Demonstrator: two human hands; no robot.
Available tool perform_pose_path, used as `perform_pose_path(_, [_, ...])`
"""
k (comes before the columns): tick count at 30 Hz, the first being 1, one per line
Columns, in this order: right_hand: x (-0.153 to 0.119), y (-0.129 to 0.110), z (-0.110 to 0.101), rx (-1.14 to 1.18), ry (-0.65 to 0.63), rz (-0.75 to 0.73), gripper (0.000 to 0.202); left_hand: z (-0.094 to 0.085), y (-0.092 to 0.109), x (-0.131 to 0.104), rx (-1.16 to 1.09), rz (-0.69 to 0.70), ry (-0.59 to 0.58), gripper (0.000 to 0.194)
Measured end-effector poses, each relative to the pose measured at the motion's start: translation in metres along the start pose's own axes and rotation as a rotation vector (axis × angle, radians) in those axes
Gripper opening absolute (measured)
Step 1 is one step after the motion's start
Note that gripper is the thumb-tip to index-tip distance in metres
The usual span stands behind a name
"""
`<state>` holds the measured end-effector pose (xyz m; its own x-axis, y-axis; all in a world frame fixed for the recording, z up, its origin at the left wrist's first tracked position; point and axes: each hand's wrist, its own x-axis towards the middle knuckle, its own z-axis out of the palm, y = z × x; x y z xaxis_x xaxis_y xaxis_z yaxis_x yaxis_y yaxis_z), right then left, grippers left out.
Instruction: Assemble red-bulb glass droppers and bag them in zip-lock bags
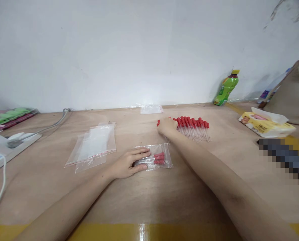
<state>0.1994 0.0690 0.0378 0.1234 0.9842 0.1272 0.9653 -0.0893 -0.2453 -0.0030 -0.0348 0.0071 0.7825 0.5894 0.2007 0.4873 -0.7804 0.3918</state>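
Observation:
My left hand (129,163) lies with its fingers apart on a clear zip bag (168,160) near the middle of the table. Inside that bag are a few droppers with red bulbs (159,158). Farther back, my right hand (167,127) is closed at the left end of a row of red-topped clear droppers (189,124); red bulbs show beside its fingers, but its grip is partly hidden. Several flat clear bags (95,144) overlap on the table to the left of my left hand.
Another clear bag (151,109) lies by the wall. A green bottle (227,88), a yellow tissue pack (266,125) and a beige bag (290,95) stand at right. A power strip (18,147) with cables and green packages (11,117) are at left.

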Motion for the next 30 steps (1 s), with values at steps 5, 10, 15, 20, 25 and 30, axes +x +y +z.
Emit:
perform_pose_path(5, [-0.015, 0.034, -0.019, 0.26, 0.006, -0.126, 0.019, 0.0, -0.001, -0.001, -0.011, 0.01, 0.016, 0.048])
perform_pose_path(10, [-0.046, 0.085, -0.01, 0.832, 0.05, -0.208, 0.025, 0.001, -0.001, 0.0, -0.001, 0.001, 0.005, 0.048])
perform_pose_path(15, [-0.077, 0.096, 0.014, 1.249, 0.059, -0.066, 0.063, 0.0, 0.003, -0.001, 0.012, 0.013, 0.007, 0.049])
perform_pose_path(20, [-0.094, 0.081, 0.02, 1.39, 0.008, 0.041, 0.055, -0.001, 0.006, -0.002, 0.006, 0.01, 0.015, 0.057])
perform_pose_path(25, [-0.106, 0.077, 0.023, 1.533, -0.135, 0.089, 0.024, -0.001, 0.007, -0.003, 0.0, -0.013, 0.026, 0.061])
perform_pose_path(30, [-0.103, 0.091, 0.011, 1.258, -0.322, -0.108, 0.022, 0.0, 0.007, -0.003, -0.005, -0.036, 0.041, 0.06])
